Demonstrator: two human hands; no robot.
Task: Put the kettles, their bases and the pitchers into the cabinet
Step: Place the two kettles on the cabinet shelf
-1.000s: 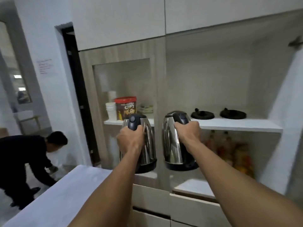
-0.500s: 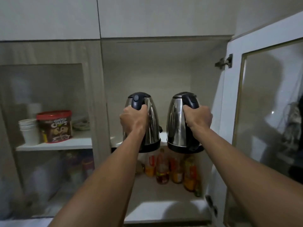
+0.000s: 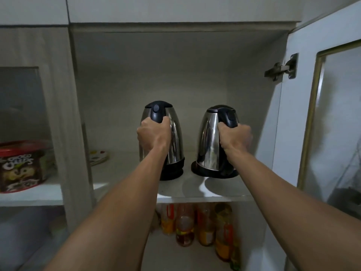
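Observation:
Two steel kettles with black lids and handles stand on the upper shelf point(image 3: 195, 192) of the open cabinet. My left hand point(image 3: 153, 136) grips the handle of the left kettle point(image 3: 174, 137), which sits on a black base point(image 3: 172, 172). My right hand point(image 3: 235, 138) grips the handle of the right kettle point(image 3: 208, 141), which tilts slightly on its own black base point(image 3: 197, 170). No pitchers are in view.
The cabinet door point(image 3: 322, 114) stands open at the right, hinge point(image 3: 281, 68) showing. Several bottles point(image 3: 195, 225) fill the shelf below. Behind the glass at left sit a red-lidded cereal tub point(image 3: 21, 165) and a stack of plates point(image 3: 98, 157).
Both hands have carried the kettles forward and down from in front of the cabinet onto the two bases on the shelf. My view has moved closer to the cabinet.

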